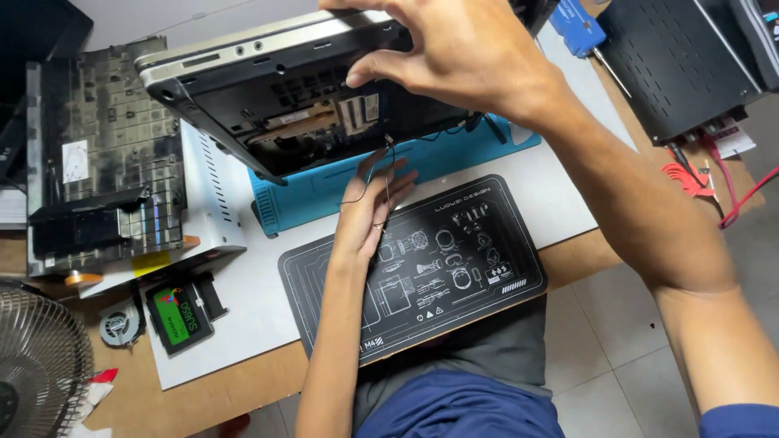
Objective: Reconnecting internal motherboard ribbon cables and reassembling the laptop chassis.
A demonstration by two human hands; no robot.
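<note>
Left to right: metal keyboard tray (105, 154) leaning at counter (243, 324) edge, drive (180, 315) and small fan (119, 323) below. Left hand (375, 203) pinches thin black cable (388, 174) hanging from the opened laptop (276, 89), which is tilted above the blue mat (324, 191). Right hand (454, 53) clamps the laptop's upper edge. Risks: a tug could tear the cable's connector; the one-handed grip may slip, dropping the laptop onto the mat.

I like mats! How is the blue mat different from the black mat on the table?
The blue mat is plain teal and lies mostly under the opened laptop; the black mat has white drawings and lies nearer the person, mostly uncovered. The left hand rests on the black mat, not the blue. Both lie flat.
</note>
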